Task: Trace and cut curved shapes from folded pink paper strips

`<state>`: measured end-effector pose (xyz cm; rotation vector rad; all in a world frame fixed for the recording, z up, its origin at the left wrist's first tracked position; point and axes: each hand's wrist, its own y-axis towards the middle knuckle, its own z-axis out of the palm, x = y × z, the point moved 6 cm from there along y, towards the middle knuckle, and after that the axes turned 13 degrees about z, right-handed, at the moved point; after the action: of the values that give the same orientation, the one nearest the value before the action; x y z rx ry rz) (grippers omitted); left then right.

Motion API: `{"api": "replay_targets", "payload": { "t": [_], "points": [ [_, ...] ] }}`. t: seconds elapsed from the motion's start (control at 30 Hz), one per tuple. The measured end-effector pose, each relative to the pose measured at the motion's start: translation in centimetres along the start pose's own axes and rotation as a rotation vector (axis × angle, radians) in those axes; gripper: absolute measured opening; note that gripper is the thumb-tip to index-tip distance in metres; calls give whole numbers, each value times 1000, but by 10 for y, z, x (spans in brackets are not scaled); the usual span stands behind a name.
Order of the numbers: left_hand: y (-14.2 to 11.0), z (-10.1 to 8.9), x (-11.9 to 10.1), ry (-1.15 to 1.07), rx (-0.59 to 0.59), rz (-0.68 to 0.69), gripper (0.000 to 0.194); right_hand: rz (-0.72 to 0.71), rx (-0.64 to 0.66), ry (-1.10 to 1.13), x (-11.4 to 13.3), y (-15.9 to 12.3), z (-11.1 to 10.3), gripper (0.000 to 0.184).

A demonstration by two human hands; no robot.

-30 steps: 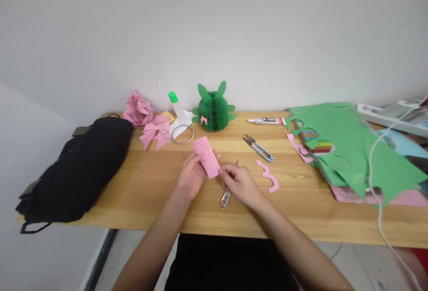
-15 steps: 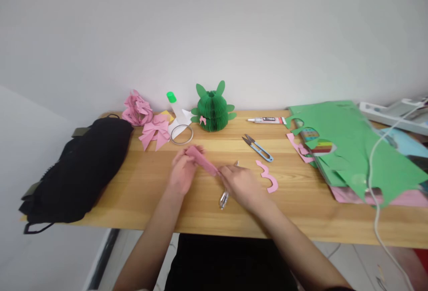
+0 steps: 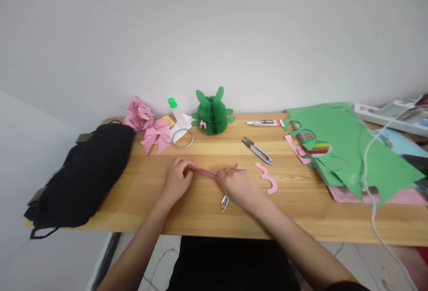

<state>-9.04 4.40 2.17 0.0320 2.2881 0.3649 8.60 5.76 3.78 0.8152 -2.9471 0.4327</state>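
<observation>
At the center of the frame, the left hand [image 3: 176, 179] and right hand [image 3: 240, 187] are pinching opposite ends of the pink paper [image 3: 204, 172], holding it edge-on; this seems to be calling for an even grip. A pen [image 3: 224, 202] is lying beside the right hand. Above, a glue stick [image 3: 178, 114] is standing capped and a glue tube [image 3: 265, 122] is lying flat, their contents not showing.
</observation>
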Motion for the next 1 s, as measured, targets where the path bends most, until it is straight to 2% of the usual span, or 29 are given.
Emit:
{"api": "replay_targets", "payload": {
  "t": [0.13, 0.27, 0.37, 0.43, 0.53, 0.6, 0.8, 1.0],
  "points": [
    [-4, -2, 1, 49, -33, 9, 25, 49, 8, 53, -5, -1, -2, 24],
    [-13, -7, -6, 1, -103, -27, 47, 99, -12, 168, -10, -6, -1, 26],
    [-20, -7, -3, -381, -202, -226, 54, 103, -75, 507, -11, -10, 0, 25],
    [-23, -4, -2, -640, -225, -363, 48, 113, -91, 826, -11, -11, 4, 24],
    [-26, -3, -4, -791, -191, -440, 37, 149, 25, 1257, -4, -10, 18, 22],
    [-29, -3, -4, -844, -183, -463, 32, 181, 100, 1446, 3, -10, 27, 22],
    [-41, -1, -8, -893, -195, -496, 28, 248, 156, 1614, 18, -11, 38, 19],
    [-47, -5, -11, -846, -234, -509, 39, 274, 170, 1697, 26, -14, 43, 17]
  ]
}}
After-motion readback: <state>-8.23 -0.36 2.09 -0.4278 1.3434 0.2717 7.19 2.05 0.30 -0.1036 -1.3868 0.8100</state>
